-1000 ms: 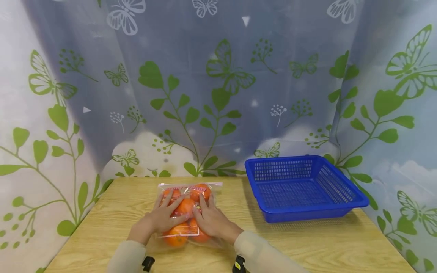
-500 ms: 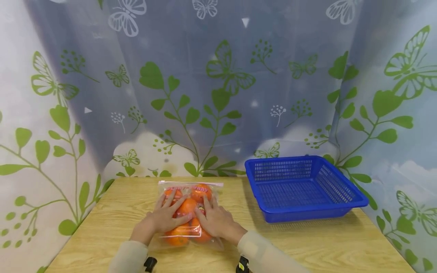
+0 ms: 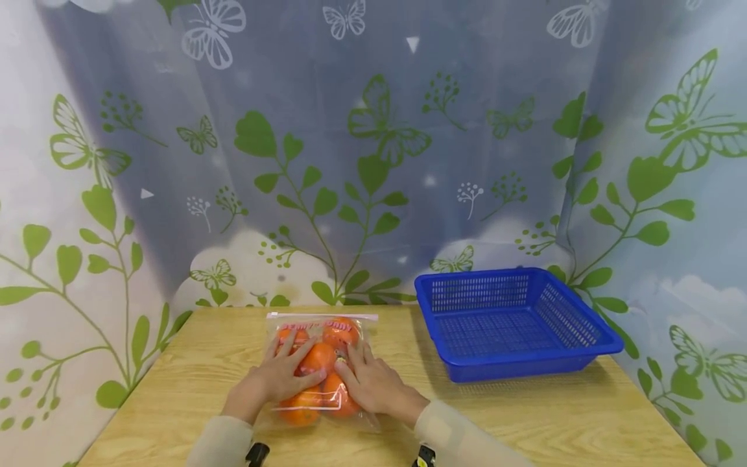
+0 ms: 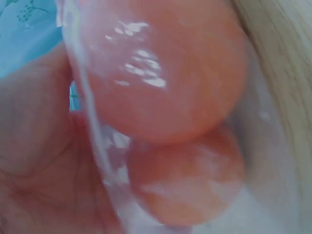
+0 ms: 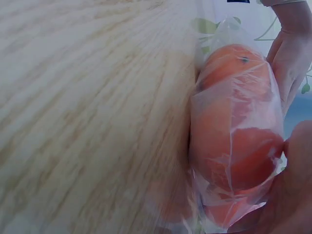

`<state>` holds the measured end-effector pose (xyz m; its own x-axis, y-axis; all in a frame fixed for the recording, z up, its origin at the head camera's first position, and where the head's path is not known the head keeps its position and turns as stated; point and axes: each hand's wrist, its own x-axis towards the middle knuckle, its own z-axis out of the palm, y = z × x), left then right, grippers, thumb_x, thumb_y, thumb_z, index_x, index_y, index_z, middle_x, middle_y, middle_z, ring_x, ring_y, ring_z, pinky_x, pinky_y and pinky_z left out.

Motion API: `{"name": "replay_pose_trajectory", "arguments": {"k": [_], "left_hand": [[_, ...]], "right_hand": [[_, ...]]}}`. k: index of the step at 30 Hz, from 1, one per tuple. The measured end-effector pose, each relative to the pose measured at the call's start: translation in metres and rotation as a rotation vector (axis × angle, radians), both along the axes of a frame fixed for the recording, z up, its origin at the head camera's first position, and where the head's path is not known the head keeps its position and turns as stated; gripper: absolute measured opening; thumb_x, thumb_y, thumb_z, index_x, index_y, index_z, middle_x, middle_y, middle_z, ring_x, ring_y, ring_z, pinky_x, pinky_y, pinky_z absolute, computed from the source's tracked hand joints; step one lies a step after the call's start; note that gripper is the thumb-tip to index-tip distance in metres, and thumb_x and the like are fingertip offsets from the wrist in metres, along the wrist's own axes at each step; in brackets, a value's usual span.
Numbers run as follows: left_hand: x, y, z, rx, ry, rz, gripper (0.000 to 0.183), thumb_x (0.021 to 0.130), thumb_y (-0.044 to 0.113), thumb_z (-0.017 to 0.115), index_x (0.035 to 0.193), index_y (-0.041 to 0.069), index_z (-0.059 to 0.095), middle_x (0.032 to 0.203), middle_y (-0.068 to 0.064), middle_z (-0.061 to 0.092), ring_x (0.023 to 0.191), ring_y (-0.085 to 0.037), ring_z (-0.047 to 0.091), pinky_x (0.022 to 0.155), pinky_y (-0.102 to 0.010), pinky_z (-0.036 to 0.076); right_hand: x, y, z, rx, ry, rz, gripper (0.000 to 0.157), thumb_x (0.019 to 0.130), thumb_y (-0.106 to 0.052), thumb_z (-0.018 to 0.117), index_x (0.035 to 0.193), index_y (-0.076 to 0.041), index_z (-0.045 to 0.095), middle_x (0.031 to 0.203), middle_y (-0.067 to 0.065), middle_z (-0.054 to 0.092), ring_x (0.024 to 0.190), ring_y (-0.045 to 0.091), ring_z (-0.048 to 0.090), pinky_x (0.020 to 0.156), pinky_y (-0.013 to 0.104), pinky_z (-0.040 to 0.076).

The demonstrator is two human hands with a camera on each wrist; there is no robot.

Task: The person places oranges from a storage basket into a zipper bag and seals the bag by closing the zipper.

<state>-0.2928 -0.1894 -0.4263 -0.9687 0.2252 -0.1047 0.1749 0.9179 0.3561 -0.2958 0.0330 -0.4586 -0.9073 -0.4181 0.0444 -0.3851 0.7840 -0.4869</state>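
Note:
A clear zip-top bag with pink lettering lies on the table, holding several oranges. My left hand rests on the bag's left side with fingers spread and straight. On the other side my right hand lies over the bag, its fingers pointing away from me. The two thumbs come close together over the middle oranges. In the left wrist view, two oranges fill the bag beside the palm. The right wrist view shows the bag side-on, plastic drawn close around the fruit.
A blue perforated plastic basket stands on the right of the wooden table. Behind the table hangs a curtain printed with leaves and butterflies, which also runs down both sides.
Both hands have slid slightly toward me over the bag, the right one more, so more of the pink lettering and top oranges shows. The head view has shifted a little.

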Motion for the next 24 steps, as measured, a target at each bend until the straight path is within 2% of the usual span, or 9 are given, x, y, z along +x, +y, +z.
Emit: {"name": "replay_pose_trajectory", "arguments": {"k": [5, 9, 11, 14, 17, 21, 24], "left_hand": [[0.007, 0.009, 0.006, -0.012, 0.039, 0.035, 0.078, 0.097, 0.062, 0.058, 0.161, 0.022, 0.036, 0.168, -0.028, 0.023, 0.154, -0.057, 0.016, 0.104, -0.091, 0.026], [0.013, 0.019, 0.011, -0.031, 0.063, 0.037, 0.073, 0.102, 0.061, 0.05, 0.162, 0.025, 0.033, 0.167, -0.027, 0.027, 0.152, -0.057, 0.022, 0.104, -0.09, 0.027], [0.015, 0.024, 0.014, -0.047, 0.051, 0.033, 0.072, 0.103, 0.062, 0.045, 0.164, 0.026, 0.03, 0.167, -0.025, 0.027, 0.152, -0.056, 0.023, 0.106, -0.089, 0.026], [0.019, 0.029, 0.018, -0.053, 0.034, 0.021, 0.074, 0.103, 0.066, 0.04, 0.165, 0.026, 0.026, 0.169, -0.022, 0.024, 0.153, -0.055, 0.022, 0.109, -0.088, 0.023], [0.024, 0.034, 0.023, -0.039, 0.054, 0.008, 0.077, 0.103, 0.067, 0.039, 0.165, 0.025, 0.024, 0.172, -0.019, 0.018, 0.156, -0.053, 0.015, 0.113, -0.088, 0.013], [0.028, 0.039, 0.034, -0.029, 0.16, 0.006, 0.075, 0.104, 0.065, 0.038, 0.165, 0.022, 0.026, 0.173, -0.018, 0.009, 0.159, -0.049, 0.002, 0.113, -0.088, -0.001], [0.03, 0.04, 0.043, -0.045, 0.233, 0.033, 0.072, 0.106, 0.062, 0.038, 0.165, 0.023, 0.025, 0.173, -0.018, 0.005, 0.159, -0.047, -0.003, 0.112, -0.089, -0.004]], "right_hand": [[0.003, 0.007, 0.001, 0.004, 0.003, -0.012, 0.072, 0.109, -0.06, 0.026, 0.163, -0.013, 0.032, 0.164, 0.034, 0.027, 0.136, 0.056, 0.049, 0.106, 0.068, 0.049], [0.005, 0.012, 0.004, 0.015, 0.0, -0.026, 0.07, 0.109, -0.057, 0.028, 0.163, -0.013, 0.032, 0.164, 0.033, 0.026, 0.138, 0.056, 0.047, 0.107, 0.07, 0.047], [0.008, 0.016, 0.009, 0.033, 0.013, -0.023, 0.067, 0.11, -0.055, 0.029, 0.163, -0.013, 0.031, 0.165, 0.032, 0.026, 0.139, 0.056, 0.046, 0.106, 0.071, 0.048], [0.013, 0.024, 0.02, 0.047, 0.052, -0.001, 0.063, 0.11, -0.05, 0.034, 0.161, -0.013, 0.036, 0.164, 0.031, 0.028, 0.141, 0.055, 0.044, 0.104, 0.072, 0.049], [0.016, 0.034, 0.035, 0.022, 0.125, 0.038, 0.057, 0.111, -0.044, 0.039, 0.155, -0.009, 0.045, 0.164, 0.032, 0.029, 0.143, 0.056, 0.041, 0.107, 0.072, 0.047], [0.017, 0.052, 0.06, -0.008, 0.27, 0.03, 0.052, 0.11, -0.037, 0.044, 0.151, -0.005, 0.05, 0.163, 0.034, 0.027, 0.148, 0.059, 0.031, 0.117, 0.072, 0.035], [0.016, 0.071, 0.079, 0.022, 0.326, -0.051, 0.055, 0.11, -0.038, 0.042, 0.155, -0.008, 0.045, 0.166, 0.033, 0.019, 0.153, 0.058, 0.017, 0.121, 0.076, 0.025]]}}
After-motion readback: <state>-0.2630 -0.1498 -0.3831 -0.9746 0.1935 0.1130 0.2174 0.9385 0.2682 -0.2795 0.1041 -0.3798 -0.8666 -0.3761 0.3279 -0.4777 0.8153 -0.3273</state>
